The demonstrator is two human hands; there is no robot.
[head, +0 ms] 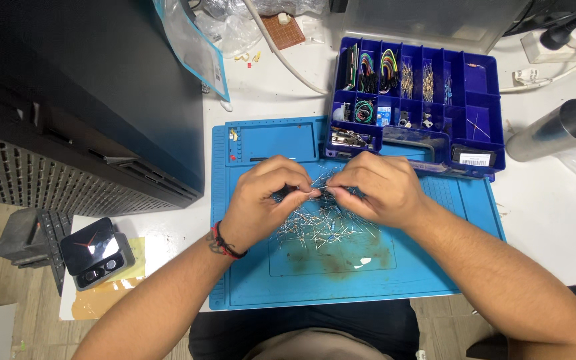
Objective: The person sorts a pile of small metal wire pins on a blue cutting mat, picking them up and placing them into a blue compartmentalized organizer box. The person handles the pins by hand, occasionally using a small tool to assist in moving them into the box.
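Both hands are meeting over the middle of the blue work mat [435, 280], which is lying on the white desk [555, 213]. The left hand [261, 200] and the right hand [378, 190] are each pinching, fingertips drawn together, at thin wire-legged parts from the heap of resistors [315, 230]. The heap is lying loose at the mat's centre, just below the hands: a tangle of fine silvery leads with small pale bodies, spreading out in all directions. Exactly which piece each hand is gripping is too small to tell. A red and black cord bracelet [225, 241] is sitting on the left wrist.

At the far right edge of the mat, a dark blue compartment box [478, 70] is standing open, its sections holding coloured jumper wires, small parts and more leaded pieces; a black part with a white barcode label [475, 159] is resting in its near right corner. A clear plastic bag with a white label [201, 57] is leaning at the far left of the desk beside a big black case [101, 87]. A shiny metal cylinder [558, 130] is lying near the right edge. A small black case with a red mark [96, 252] is sitting at the near left corner on yellowish paper.
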